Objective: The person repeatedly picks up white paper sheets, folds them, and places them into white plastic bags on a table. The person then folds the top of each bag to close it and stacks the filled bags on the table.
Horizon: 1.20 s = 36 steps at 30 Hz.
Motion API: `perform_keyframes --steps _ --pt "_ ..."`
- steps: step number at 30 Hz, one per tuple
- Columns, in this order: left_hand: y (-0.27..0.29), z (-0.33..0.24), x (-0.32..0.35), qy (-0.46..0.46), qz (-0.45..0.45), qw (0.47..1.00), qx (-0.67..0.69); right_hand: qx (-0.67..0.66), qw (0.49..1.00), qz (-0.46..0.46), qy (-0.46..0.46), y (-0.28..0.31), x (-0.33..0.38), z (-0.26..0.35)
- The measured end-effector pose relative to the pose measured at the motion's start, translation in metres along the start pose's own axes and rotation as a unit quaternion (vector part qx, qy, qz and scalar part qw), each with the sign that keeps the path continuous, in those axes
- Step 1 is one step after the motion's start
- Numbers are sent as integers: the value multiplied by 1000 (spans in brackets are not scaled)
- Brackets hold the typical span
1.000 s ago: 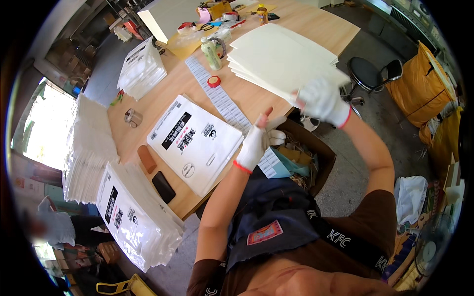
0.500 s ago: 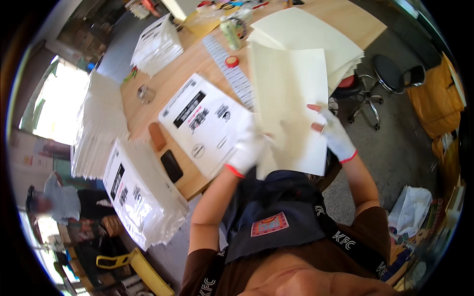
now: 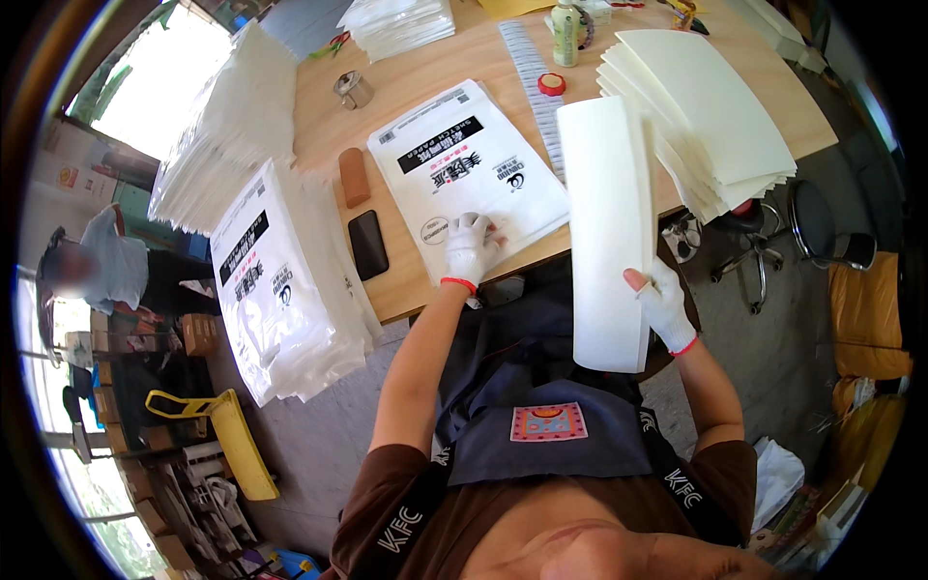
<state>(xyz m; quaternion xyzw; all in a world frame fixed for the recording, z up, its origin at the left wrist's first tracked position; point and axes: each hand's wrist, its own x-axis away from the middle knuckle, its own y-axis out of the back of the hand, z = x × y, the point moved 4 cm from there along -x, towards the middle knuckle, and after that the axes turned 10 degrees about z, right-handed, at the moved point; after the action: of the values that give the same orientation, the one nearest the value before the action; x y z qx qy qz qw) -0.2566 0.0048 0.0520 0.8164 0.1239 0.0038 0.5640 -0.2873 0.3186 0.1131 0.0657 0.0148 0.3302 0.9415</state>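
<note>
My left hand [image 3: 472,246], in a white glove with bare fingertips, rests on the lower edge of a stack of white printed plastic bags [image 3: 532,188]. Its fingers are curled together against the top bag. In my right hand [image 3: 667,307], gloved the same way, is a bent bundle of cream paper sheets [image 3: 607,222]. The thumb lies over the bundle's right edge; the other fingers are mostly hidden behind it. The bundle stands out over the table's front edge, just right of the bags.
More cream sheets [image 3: 725,106] lie fanned at the right. Left are stacks of filled bags [image 3: 275,290], a phone [image 3: 368,245], a brown block [image 3: 354,178] and a metal cup [image 3: 353,90]. Behind stand a bottle [image 3: 565,37] and red tin [image 3: 552,85]. A person [image 3: 116,251] is far left.
My left hand has left the cream sheets and moved onto the printed bags. The sheets, spread flatter before, are now curved into a narrow bundle in my right hand. The view has shifted.
</note>
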Motion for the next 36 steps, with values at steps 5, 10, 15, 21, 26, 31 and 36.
perform_keyframes --steps 5,10,15,21,26,31,36 --pt "-5 38 -30 -3 106 986 128 266 958 90 55 -27 -17 39" --pt "58 57 -78 90 35 846 525 550 800 236 -39 -60 -40 40" --pt "117 11 -62 -83 51 921 378 578 763 280 -69 -69 -64 38" --pt "89 -90 8 -210 -18 959 191 235 941 237 -52 -84 -97 17" --pt "91 -146 33 -257 -97 938 210 166 967 192 -3 -103 -121 -6" --pt "94 -131 31 -185 -73 956 214 455 855 224 -103 -134 -132 2" --pt "35 -39 56 -19 23 923 385 504 842 109 158 -138 -48 31"
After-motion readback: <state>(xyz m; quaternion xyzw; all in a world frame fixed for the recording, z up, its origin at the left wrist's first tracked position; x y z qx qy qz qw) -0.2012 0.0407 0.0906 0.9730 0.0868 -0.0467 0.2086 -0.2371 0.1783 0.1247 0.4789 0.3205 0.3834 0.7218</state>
